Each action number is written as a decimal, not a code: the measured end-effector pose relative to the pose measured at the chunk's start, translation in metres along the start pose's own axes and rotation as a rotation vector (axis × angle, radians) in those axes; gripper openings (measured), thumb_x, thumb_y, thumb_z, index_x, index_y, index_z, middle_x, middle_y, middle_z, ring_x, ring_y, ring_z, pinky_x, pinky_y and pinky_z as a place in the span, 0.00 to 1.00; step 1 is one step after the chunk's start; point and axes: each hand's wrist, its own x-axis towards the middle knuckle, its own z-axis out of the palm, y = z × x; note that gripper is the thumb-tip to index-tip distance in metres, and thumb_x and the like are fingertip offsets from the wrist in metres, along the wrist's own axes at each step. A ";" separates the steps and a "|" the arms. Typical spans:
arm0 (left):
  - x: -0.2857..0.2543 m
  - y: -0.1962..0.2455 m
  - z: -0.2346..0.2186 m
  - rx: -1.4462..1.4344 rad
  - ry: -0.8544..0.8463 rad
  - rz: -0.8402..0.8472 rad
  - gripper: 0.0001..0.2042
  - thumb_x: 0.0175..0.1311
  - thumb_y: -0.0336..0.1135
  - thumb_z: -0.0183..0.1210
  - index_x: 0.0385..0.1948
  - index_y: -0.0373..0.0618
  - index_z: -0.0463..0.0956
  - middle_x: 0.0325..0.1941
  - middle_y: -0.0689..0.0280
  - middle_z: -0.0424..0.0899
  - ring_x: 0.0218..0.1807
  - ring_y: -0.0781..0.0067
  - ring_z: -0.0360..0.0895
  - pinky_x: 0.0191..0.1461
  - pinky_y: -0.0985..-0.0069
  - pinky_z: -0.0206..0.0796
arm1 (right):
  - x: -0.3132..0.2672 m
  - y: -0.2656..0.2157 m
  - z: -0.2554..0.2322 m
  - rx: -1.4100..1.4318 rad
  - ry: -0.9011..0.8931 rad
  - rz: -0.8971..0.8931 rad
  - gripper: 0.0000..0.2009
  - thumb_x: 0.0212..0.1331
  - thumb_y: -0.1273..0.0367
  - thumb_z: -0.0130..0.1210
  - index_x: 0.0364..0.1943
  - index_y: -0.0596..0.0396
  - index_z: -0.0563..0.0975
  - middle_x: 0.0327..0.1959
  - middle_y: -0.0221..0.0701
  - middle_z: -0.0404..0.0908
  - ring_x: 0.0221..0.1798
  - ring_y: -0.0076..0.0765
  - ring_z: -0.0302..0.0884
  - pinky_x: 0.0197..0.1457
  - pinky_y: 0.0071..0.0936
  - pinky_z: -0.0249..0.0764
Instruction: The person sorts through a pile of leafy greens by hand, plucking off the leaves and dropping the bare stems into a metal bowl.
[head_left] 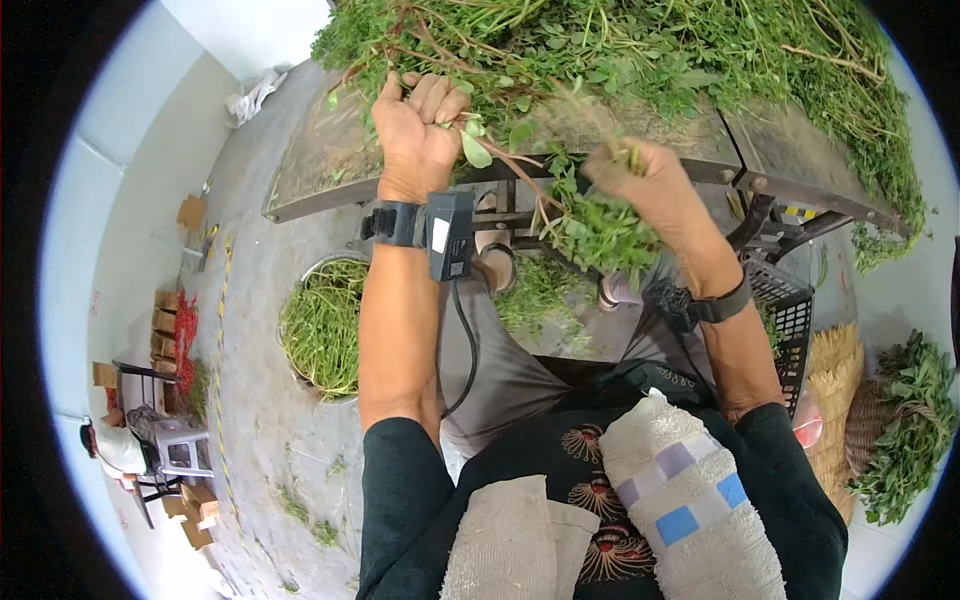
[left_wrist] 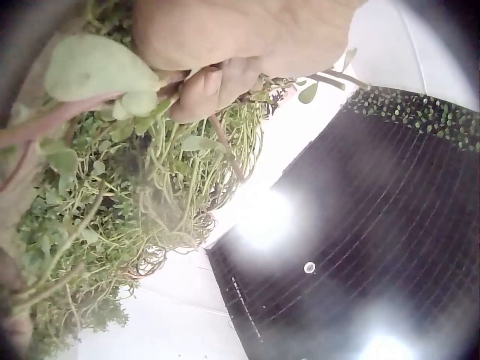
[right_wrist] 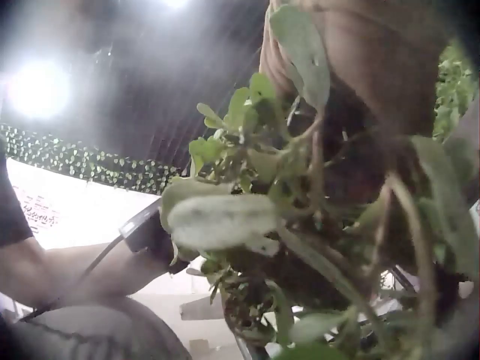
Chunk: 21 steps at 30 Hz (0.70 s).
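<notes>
My left hand is raised over the table's near edge, fingers curled round a reddish stem with rounded leaves. In the left wrist view the same hand pinches the stem, a pale leaf beside it. To its right, my right hand grips a leafy green bunch that hangs below the fist; this hand is slightly blurred. The right wrist view has leaves covering most of the fingers of the right hand. A large heap of greens lies on the table.
A round container of stems stands on the floor at left. A black crate is beside the right knee, with a woven basket farther right. Cut greens litter the floor. A seated person is at far left.
</notes>
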 end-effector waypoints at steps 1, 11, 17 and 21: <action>0.001 -0.001 0.000 0.003 0.001 -0.006 0.15 0.71 0.44 0.34 0.25 0.47 0.60 0.13 0.75 0.48 0.13 0.79 0.45 0.19 0.79 0.45 | -0.001 0.005 0.008 -0.045 -0.025 -0.058 0.14 0.51 0.60 0.61 0.28 0.58 0.77 0.23 0.23 0.76 0.26 0.20 0.69 0.31 0.20 0.66; -0.003 0.005 0.002 0.007 -0.022 -0.016 0.15 0.70 0.45 0.37 0.24 0.48 0.60 0.13 0.75 0.48 0.14 0.79 0.45 0.18 0.79 0.44 | 0.014 0.028 0.040 -0.608 0.007 -0.198 0.15 0.44 0.62 0.57 0.22 0.64 0.74 0.16 0.50 0.69 0.21 0.55 0.69 0.27 0.39 0.67; -0.011 0.015 0.008 0.065 -0.050 -0.156 0.16 0.71 0.45 0.35 0.24 0.48 0.61 0.13 0.76 0.47 0.13 0.80 0.44 0.16 0.79 0.42 | 0.024 0.008 0.030 -0.749 0.261 -0.354 0.11 0.48 0.66 0.54 0.20 0.62 0.74 0.16 0.45 0.74 0.18 0.44 0.71 0.24 0.36 0.67; -0.010 0.006 0.018 0.078 -0.106 -0.243 0.15 0.72 0.42 0.35 0.25 0.47 0.60 0.13 0.77 0.47 0.12 0.82 0.43 0.15 0.81 0.40 | 0.027 -0.023 0.019 0.384 0.142 0.073 0.09 0.52 0.65 0.55 0.29 0.58 0.79 0.22 0.20 0.74 0.20 0.14 0.65 0.19 0.21 0.60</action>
